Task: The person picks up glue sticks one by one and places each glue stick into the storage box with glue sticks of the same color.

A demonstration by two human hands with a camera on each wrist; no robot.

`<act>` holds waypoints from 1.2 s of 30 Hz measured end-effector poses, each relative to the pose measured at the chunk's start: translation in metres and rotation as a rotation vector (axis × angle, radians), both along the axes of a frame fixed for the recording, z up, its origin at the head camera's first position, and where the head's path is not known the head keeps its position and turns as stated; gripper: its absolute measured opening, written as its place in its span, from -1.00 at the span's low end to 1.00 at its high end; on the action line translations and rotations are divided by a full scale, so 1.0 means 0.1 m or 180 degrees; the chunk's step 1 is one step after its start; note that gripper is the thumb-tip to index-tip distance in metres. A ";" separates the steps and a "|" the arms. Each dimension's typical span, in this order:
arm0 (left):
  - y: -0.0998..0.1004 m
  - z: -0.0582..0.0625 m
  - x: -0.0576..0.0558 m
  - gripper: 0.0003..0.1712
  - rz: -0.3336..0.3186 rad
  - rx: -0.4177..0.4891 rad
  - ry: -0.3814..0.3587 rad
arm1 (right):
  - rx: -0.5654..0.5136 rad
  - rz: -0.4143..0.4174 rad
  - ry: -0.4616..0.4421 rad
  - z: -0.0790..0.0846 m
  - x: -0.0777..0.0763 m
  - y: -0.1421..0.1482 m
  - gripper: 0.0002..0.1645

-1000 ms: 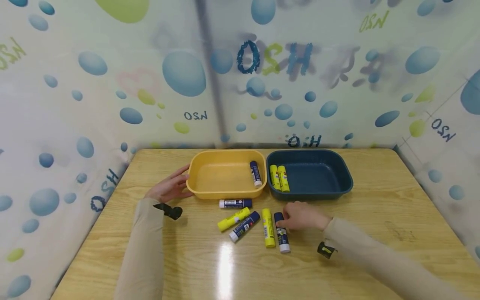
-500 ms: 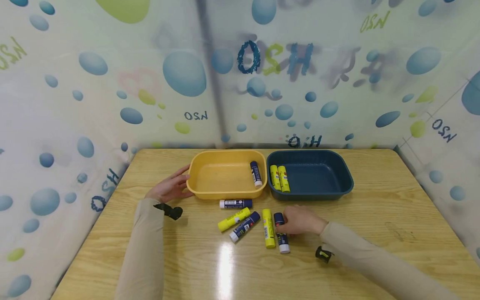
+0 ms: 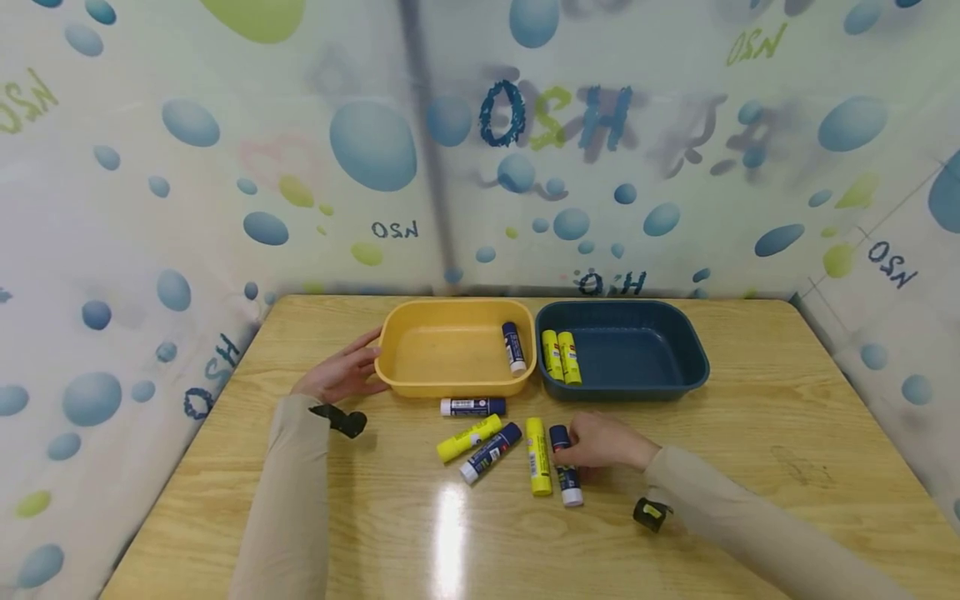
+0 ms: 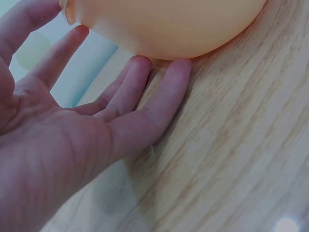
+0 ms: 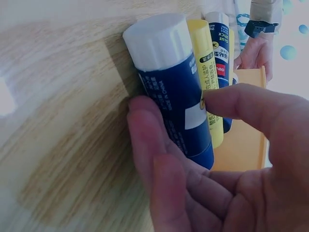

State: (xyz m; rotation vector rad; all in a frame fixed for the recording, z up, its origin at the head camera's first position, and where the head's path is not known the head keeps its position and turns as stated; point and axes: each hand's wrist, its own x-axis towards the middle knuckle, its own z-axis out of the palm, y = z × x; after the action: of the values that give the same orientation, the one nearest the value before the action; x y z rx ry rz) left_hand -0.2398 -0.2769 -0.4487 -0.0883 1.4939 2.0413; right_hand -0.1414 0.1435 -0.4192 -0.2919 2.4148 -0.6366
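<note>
My right hand (image 3: 609, 442) pinches a dark blue glue stick with a white cap (image 3: 571, 483) lying on the table. In the right wrist view, thumb and fingers stand on either side of that blue glue stick (image 5: 169, 92). Just left of it lies a yellow glue stick (image 3: 537, 458). With extended fingers, my left hand (image 3: 341, 377) touches the left end of a yellow-orange tray (image 3: 453, 389); the left wrist view has its fingertips against the tray's wall (image 4: 164, 34). One blue glue stick (image 3: 513, 348) lies inside that tray, at its right end.
A dark blue tray (image 3: 637, 392) stands right beside the orange one, with two yellow glue sticks (image 3: 561, 357) at its left end. Before the orange tray lie a blue glue stick (image 3: 473, 407), a yellow one (image 3: 468, 439) and another blue one (image 3: 491, 452). A patterned curtain (image 3: 465, 167) hangs behind the table.
My right hand has shifted slightly toward me along the blue glue stick, its wrist lowering a little. The left hand stays at the orange tray. The head view has shifted slightly.
</note>
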 end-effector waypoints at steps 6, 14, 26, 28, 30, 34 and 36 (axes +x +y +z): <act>0.02 0.02 0.00 -0.32 0.0025 -0.0024 -0.0031 | 0.0020 -0.0006 0.0023 0.01 0.00 0.00 -0.70; 0.02 0.04 -0.02 -0.30 0.0021 -0.0054 -0.0038 | 0.0026 -0.0036 0.0095 0.11 -0.02 0.01 -0.71; 0.02 0.04 -0.01 -0.30 0.0036 -0.0074 -0.0050 | 0.0052 0.0034 0.0235 0.32 -0.10 0.03 -0.67; 0.01 0.04 -0.01 -0.31 0.0056 -0.0093 -0.0056 | 0.0050 0.0033 0.0227 0.36 -0.13 0.03 -0.68; 0.01 0.04 0.00 -0.31 0.0053 -0.0100 -0.0041 | 0.0053 0.0024 0.0218 0.40 -0.16 0.03 -0.68; 0.01 0.03 0.00 -0.31 0.0043 -0.0091 -0.0024 | 0.0008 0.0023 0.0233 0.47 -0.19 0.02 -0.69; 0.01 0.02 0.00 -0.31 0.0051 -0.0082 -0.0037 | -0.0021 0.0018 0.0251 0.50 -0.20 0.02 -0.69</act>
State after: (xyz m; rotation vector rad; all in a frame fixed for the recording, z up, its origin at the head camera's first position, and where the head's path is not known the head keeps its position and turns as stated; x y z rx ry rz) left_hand -0.2396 -0.2759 -0.4464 -0.1226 1.5170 2.0311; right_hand -0.1618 0.1456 -0.3693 -0.3322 2.4867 -0.6416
